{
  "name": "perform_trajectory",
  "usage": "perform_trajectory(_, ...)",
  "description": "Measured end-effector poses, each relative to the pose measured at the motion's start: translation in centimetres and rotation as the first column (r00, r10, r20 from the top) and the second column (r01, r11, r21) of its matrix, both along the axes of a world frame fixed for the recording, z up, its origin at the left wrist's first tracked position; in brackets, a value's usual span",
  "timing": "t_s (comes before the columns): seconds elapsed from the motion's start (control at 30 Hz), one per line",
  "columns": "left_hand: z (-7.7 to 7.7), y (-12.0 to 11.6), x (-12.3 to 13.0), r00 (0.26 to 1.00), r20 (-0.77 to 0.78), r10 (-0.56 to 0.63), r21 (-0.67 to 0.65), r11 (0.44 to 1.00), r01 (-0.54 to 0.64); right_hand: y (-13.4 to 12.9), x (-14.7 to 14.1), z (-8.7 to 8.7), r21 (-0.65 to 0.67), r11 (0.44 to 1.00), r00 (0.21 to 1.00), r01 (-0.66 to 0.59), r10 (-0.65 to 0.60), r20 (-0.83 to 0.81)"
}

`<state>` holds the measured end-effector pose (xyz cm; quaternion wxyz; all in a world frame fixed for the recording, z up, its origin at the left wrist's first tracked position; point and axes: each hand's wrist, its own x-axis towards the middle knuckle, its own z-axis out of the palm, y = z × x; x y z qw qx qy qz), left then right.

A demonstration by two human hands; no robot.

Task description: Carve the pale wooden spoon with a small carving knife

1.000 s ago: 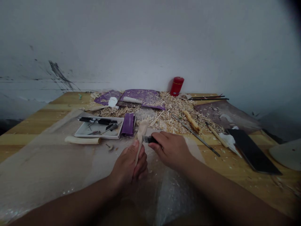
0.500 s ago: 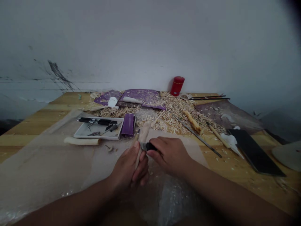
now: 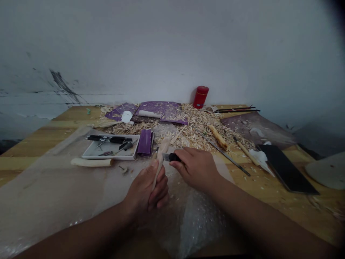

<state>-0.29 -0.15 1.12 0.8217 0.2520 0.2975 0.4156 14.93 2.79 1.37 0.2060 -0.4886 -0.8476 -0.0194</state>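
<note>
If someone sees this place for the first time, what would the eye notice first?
Probably the tilted, red cylinder by the pale grey wall, then the heap of curly, pale wood shavings in front of it. At the centre, the left hand holds a pale, slender wooden piece, and the right hand a black-handled metal knife.

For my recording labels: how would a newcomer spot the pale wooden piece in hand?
Over the yellow-brown wooden table, find the bare left hand. From its grip juts the pale, slim wooden piece; unlike the pale stick lying by the white rectangular tray, it is held.
</note>
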Motion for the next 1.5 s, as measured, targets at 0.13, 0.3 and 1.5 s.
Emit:
perform_trajectory(0.13, -0.2, -0.9, 0.0, 0.999, -0.043, 0.030, -0.010, 0.999, -0.031, 2.0, 2.1, 0.3, -0.009, 0.981, 0.981, 0.193, -0.193, -0.031)
perform_trajectory(0.3, -0.6, -0.6, -0.1, 0.993, -0.114, 0.000, 0.026, 1.000, 0.003, 3.4, 4.6, 0.7, -0.061, 0.932, 0.917, 0.358, -0.363, -0.167)
perform_trajectory(1.5, -0.3, 2.9, -2.1, 0.942, -0.334, 0.016, 0.216, 0.975, 0.060, 1.3, 1.6, -0.9, -0.078, 0.987, 0.963, -0.141, 0.118, -0.244)
